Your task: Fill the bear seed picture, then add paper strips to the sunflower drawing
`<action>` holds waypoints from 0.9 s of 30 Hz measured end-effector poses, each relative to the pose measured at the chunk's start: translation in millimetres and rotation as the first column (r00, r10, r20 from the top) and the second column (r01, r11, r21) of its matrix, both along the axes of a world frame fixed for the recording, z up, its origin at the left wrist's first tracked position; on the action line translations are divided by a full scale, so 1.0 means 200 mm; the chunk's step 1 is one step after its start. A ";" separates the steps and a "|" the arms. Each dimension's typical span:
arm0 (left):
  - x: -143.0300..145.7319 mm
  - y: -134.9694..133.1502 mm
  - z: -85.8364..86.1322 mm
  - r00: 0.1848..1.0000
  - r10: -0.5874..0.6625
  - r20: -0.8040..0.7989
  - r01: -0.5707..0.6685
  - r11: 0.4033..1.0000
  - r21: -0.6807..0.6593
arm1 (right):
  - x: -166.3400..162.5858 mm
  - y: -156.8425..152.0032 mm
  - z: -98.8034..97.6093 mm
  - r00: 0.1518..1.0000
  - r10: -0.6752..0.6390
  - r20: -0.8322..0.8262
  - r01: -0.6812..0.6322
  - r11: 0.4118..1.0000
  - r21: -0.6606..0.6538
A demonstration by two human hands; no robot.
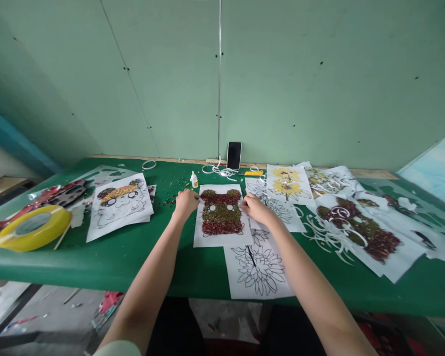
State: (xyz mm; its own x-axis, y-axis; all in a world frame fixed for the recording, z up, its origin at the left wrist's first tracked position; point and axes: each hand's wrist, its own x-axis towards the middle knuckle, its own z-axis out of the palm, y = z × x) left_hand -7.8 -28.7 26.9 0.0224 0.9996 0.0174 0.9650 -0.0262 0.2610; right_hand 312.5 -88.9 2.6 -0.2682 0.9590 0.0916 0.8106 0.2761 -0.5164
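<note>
Just below a small bottle (195, 180), its contents unclear to me, the animal picture (222, 213) lies mid-frame, its top and long axis pointing upward, my left hand (187, 201) and right hand (258, 208) curled at its sides, whether pinching I cannot tell.

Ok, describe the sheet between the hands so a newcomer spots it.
On the green table, find the left hand and right hand. Between them lies the red-and-green animal picture; unlike the similar picture at right, it carries no white strips.
</note>
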 end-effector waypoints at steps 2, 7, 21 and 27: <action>0.00 0.00 0.00 1.000 -0.010 -0.006 0.010 1.000 0.003 | 0.00 0.00 0.00 1.000 -0.013 0.018 0.013 1.000 -0.007; 0.01 -0.02 0.02 1.000 -0.022 -0.015 0.022 1.000 0.005 | 0.00 0.00 -0.02 0.998 -0.023 0.064 0.024 1.000 -0.014; 0.04 -0.06 0.06 0.999 -0.026 -0.040 0.025 1.000 -0.006 | -0.02 0.02 -0.09 0.967 -0.168 0.193 0.149 0.983 0.110; 0.02 -0.03 0.03 0.998 -0.025 0.055 0.024 1.000 0.019 | -0.04 0.04 -0.13 0.920 -0.387 0.068 0.365 0.905 0.217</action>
